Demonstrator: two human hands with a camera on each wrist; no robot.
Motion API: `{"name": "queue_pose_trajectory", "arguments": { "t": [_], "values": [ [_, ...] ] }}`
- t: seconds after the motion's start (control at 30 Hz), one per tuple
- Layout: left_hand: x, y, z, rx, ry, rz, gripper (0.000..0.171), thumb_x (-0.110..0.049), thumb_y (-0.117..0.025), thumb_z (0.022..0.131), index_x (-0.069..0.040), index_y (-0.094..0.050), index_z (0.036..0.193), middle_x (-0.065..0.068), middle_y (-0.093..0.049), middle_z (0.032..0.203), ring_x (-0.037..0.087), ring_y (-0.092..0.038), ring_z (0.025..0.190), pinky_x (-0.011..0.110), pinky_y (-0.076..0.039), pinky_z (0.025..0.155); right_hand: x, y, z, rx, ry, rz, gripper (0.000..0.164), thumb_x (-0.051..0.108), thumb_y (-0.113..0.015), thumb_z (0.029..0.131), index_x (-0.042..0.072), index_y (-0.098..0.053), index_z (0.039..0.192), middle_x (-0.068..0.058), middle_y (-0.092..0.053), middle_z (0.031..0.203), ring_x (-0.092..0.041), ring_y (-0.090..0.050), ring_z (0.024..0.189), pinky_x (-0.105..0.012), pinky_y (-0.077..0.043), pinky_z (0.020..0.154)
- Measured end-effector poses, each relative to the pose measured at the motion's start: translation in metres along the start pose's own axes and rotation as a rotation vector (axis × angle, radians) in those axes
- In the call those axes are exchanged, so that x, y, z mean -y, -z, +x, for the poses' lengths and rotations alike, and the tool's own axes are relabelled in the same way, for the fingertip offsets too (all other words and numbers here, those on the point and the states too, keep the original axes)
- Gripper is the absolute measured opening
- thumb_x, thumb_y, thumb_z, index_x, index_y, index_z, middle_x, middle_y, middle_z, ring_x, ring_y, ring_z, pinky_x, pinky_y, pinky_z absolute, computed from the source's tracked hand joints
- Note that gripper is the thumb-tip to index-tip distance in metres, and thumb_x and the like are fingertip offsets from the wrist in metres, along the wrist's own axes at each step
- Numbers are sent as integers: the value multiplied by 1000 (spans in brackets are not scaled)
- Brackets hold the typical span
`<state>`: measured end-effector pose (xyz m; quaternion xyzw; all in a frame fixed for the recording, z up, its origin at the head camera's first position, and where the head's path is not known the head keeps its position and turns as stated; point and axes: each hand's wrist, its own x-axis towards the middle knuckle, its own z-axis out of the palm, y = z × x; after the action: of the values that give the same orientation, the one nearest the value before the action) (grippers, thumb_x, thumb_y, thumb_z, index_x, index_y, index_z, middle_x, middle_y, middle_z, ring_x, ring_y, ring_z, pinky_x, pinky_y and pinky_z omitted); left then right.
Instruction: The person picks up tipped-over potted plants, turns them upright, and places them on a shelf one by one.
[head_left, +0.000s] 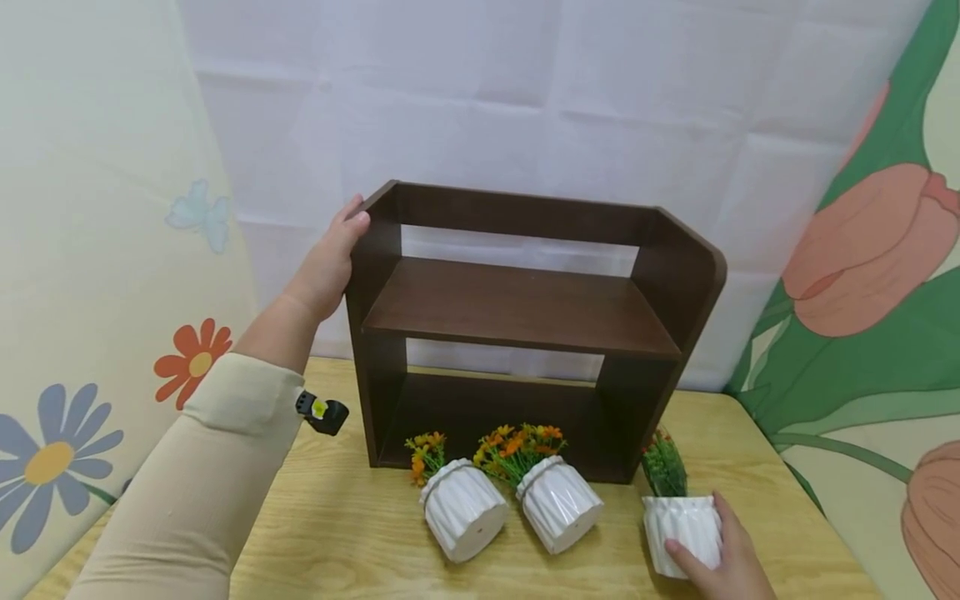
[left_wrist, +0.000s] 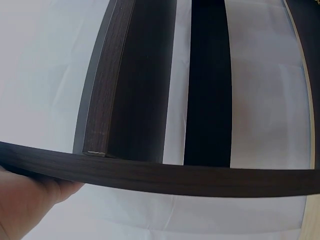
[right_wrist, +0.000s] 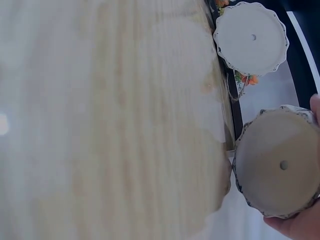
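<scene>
Beige sleeve [head_left: 187, 508], hands [head_left: 326, 268] [head_left: 729, 557] on shelf [head_left: 517, 304] and pot [head_left: 670, 532], orange flowers [head_left: 516, 448]

Look at that cuff [head_left: 247, 394], wide, beige, folded back! Below the cuff runs a matching sleeve [head_left: 191, 500], lightly creased. Beside the cuff, a chunky black device [head_left: 332, 417] flashing its yellow-green patch [head_left: 319, 408]! And beyond the cuff, a bare left hand [head_left: 324, 265]!

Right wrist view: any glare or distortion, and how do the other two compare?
Right wrist: bright glare spot at the left edge, pale sheen washing out the table; left wrist: the shelf bows with lens distortion, its dark boards losing detail; head: soft light, small highlights on the pots.
</scene>
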<state>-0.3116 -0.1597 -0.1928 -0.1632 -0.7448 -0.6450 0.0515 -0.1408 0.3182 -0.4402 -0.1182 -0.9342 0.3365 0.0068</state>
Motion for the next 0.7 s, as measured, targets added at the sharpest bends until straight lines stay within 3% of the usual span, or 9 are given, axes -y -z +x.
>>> {"name": "queue_pose_trajectory", "arguments": {
  "t": [0.23, 0.43, 0.7],
  "values": [
    [0, 2, 1, -3, 2, -3, 64, -47, -24, 103, -29, 3, 159, 3, 5, 166, 25, -4, 150, 47, -5, 123, -4, 0, -3, 2, 10, 39, 114, 36, -80, 79, -17, -5, 148, -42, -31, 141, -49, -47, 120, -61, -41, 101],
    [1, 3, 1, -2, 2, -11, 64, -46, -23, 104, -29, 3, 159, 4, 3, 166, 25, -8, 148, 45, -6, 123, -8, -1, -4, 2, -9, 66, 119, 34, -82, 76, -15, -2, 149, -41, -24, 147, -52, -40, 127, -62, -36, 104],
    [1, 4, 0, -2, -3, 11, 64, -47, -24, 104, -28, 3, 159, 3, 7, 166, 25, 0, 151, 47, -2, 123, -17, 3, 0, 116, -129, 82, 130, 45, -81, 76, -11, 10, 150, -42, -22, 144, -54, -38, 126, -63, -40, 101]
  ]
}}
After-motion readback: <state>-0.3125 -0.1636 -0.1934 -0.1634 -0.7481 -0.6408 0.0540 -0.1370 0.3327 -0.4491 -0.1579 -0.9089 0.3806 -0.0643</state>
